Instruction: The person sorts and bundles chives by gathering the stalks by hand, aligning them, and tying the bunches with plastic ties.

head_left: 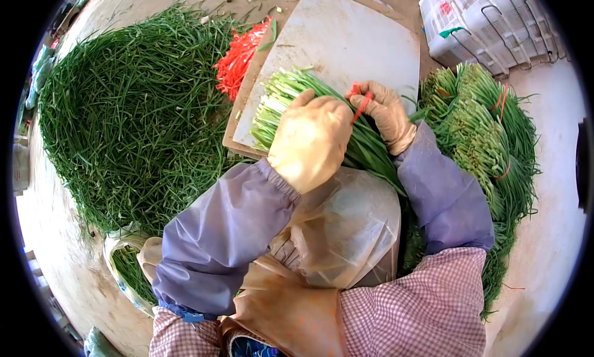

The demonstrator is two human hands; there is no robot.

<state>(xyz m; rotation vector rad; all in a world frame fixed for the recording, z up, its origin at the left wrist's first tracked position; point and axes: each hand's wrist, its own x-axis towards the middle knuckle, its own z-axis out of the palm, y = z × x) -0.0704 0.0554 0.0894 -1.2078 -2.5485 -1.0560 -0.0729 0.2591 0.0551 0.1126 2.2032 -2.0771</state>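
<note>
A bunch of garlic chives lies across the white board, pale stem ends to the left and green leaves trailing down to the right over the board's edge. My left hand, in a tan glove, is closed over the bunch; its fingertips are mostly hidden. A red tie strip crosses the leaves. My right hand, gloved too, pinches this strip between thumb and fingers at the bunch's right side.
A large heap of loose chives covers the floor at left. Red strips lie beside the board. Tied chive bundles are stacked at right, with white plastic crates behind them. A clear plastic sheet covers my lap.
</note>
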